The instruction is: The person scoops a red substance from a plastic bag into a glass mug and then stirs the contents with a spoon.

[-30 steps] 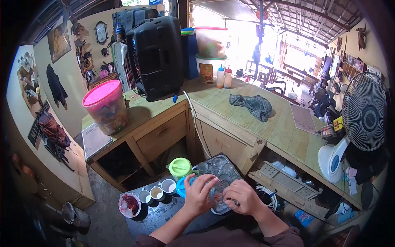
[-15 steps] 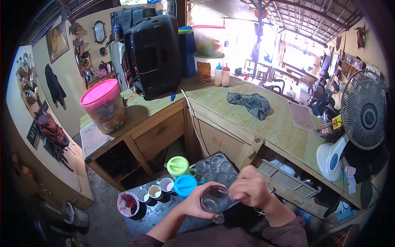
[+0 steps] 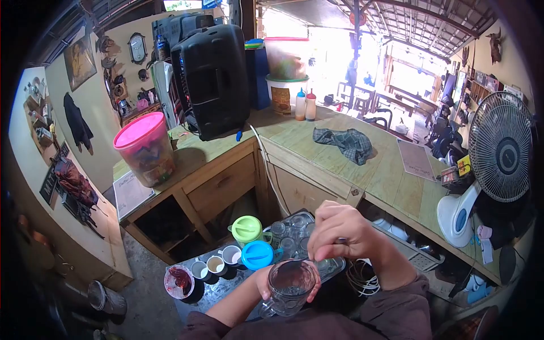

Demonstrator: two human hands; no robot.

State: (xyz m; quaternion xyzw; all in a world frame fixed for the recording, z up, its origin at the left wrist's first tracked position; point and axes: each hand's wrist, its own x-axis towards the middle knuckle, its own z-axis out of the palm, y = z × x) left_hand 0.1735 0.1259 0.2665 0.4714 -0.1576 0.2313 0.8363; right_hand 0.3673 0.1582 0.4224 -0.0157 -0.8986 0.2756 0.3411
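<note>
1. Glass mug [image 3: 290, 286]. We found it held in the air close to the body, nearer than the tray, upright, mouth towards the camera. The left hand [image 3: 263, 281] was wrapped around its side, fingers closed on the glass.

2. Right hand [image 3: 340, 229]. It stood just above the mug, fingertips pinched together on a thin metal utensil [image 3: 298, 262], likely a spoon, whose end reached the rim.

3. Change noted. A second earlier both hands lay on a glass at the tray; half a second earlier the left hand had lifted it. We judged the picking-out finished and the work with the utensil begun.

4. Tray of glasses [image 3: 334, 264]. It sat on the dark low table [image 3: 218, 292], its near corner close to the table's right edge, with a cable coil [image 3: 362, 272] beside it.

5. Left of the tray, crowded:
- a blue-lidded container [image 3: 258, 254]
- a green-lidded jug [image 3: 247, 228]
- three white cups [image 3: 215, 264]
- a bowl of red stuff [image 3: 179, 280]

Free room lay only in the air over the lap.

6. Beyond. The wooden counter [image 3: 391, 175] overhung the table's far side and carried:
- a checked cloth [image 3: 345, 141]
- a fan [image 3: 501, 156]
- a black speaker [image 3: 212, 79]
- a pink-lidded tub [image 3: 144, 148]
</note>
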